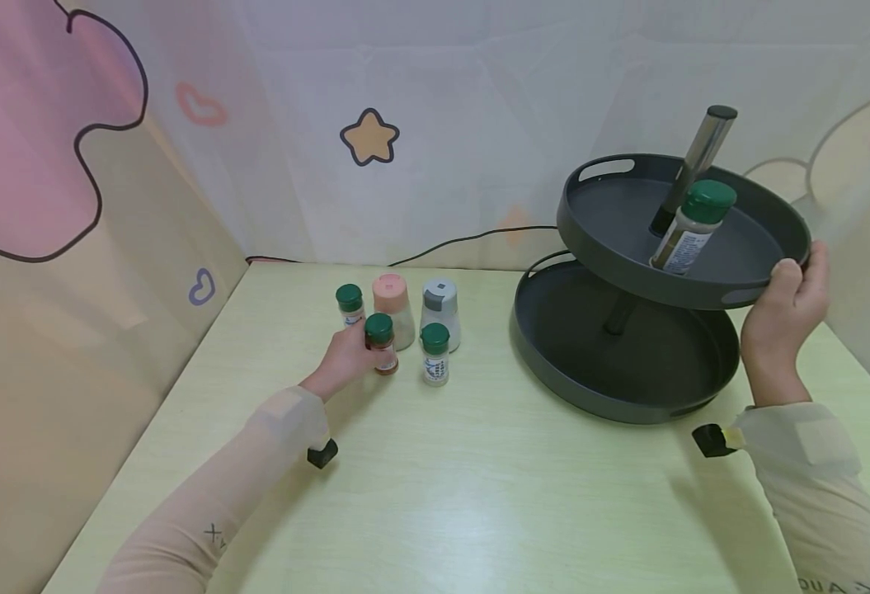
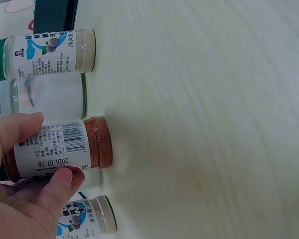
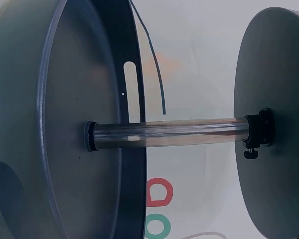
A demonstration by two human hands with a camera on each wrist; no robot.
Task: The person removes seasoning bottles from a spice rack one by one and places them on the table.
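My left hand (image 1: pixel 347 360) holds a spice jar (image 1: pixel 379 330) with a green lid. Seen from the left wrist, thumb and fingers pinch this spice jar (image 2: pixel 74 147) around its white label, and reddish-brown powder shows at its base. On the right stands a dark grey two-tier tray rack (image 1: pixel 590 388). My right hand (image 1: pixel 785 318) grips the right rim of its upper tray (image 1: pixel 613 206), thumb at the edge. In that upper tray, beside the post, stands another green-lidded spice jar (image 1: pixel 690 231). The right wrist view shows the metal post (image 3: pixel 189 132) between the tiers.
Around the left hand are a green-lidded jar (image 1: pixel 349 301) behind, another green-lidded jar (image 1: pixel 435 355) to the right, a pink-topped shaker (image 1: pixel 392 297) and a grey-topped shaker (image 1: pixel 440 305). A black cable (image 1: pixel 472 237) runs along the patterned backdrop behind the table (image 1: pixel 479 495).
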